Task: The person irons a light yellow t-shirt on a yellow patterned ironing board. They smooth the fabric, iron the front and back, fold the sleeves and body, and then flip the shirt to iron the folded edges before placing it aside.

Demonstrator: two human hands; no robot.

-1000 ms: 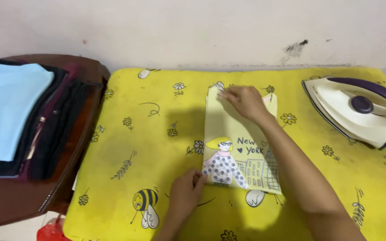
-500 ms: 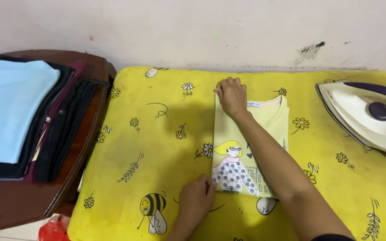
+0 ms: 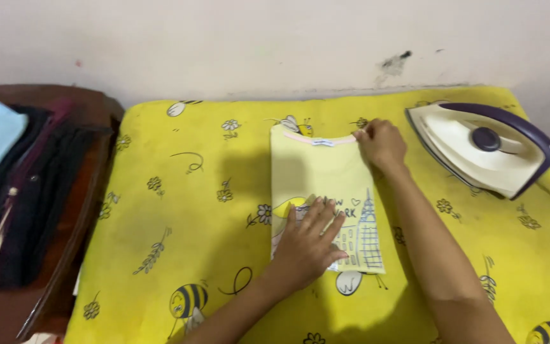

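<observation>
Nearest to me, my left hand (image 3: 310,245) lay flat, fingers spread and its grip open, pressing down on the lower half of a folded pale yellow shirt (image 3: 323,185) and covering part of its printed picture of a figure and a tower. The shirt lay as a narrow upright rectangle near the middle of the counter (image 3: 179,210), which was padded with a bright yellow cover printed with bees, flowers and leafy sprigs. One printed bee showed just left of my forearm at the near edge. Farther up, my right arm reached diagonally across the cover to the shirt's upper right corner, where my right hand (image 3: 382,143) rested by the neckline; its fingers were curled at the fabric's edge, though I could not tell whether that grip had pinched the cloth or only pressed on it. A pink-trimmed collar with a small label lay along the shirt's far edge. To the right of that hand, close by but apart from it, a white and purple iron (image 3: 479,150) lay on the cover. At the far left, off the counter, a stack of folded clothes (image 3: 7,185), dark pieces with a light blue one on top, sat on a dark wooden surface. A pale, scuffed wall (image 3: 256,44) closed the scene behind.
</observation>
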